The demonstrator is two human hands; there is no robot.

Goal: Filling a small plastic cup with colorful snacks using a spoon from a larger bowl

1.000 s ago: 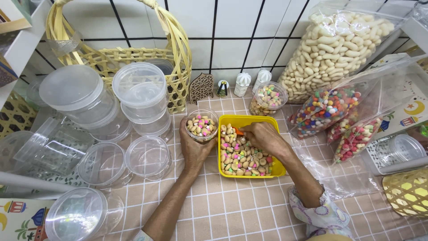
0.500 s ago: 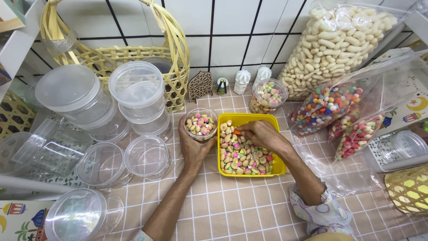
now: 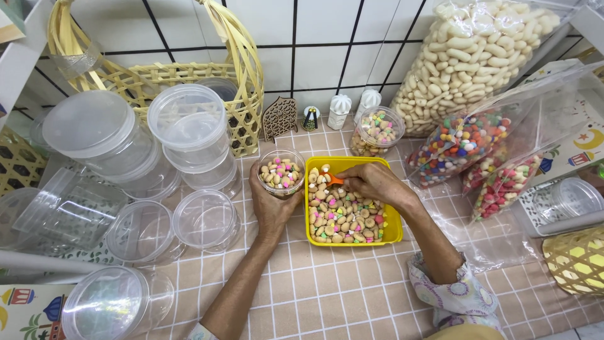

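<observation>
Clear plastic forms the small jar, partly filled with iced biscuits and clasped by the left hand just beside the yellow tray. An orange scoop is gripped by the right hand over the tray's biscuits. Bare tablecloth is seen below both hands.

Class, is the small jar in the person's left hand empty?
No: the small clear jar in the left hand holds iced biscuits.

Your left hand grips a small clear jar of iced biscuits; at its three o'clock, your right hand holds an orange scoop over the yellow tray.
</observation>
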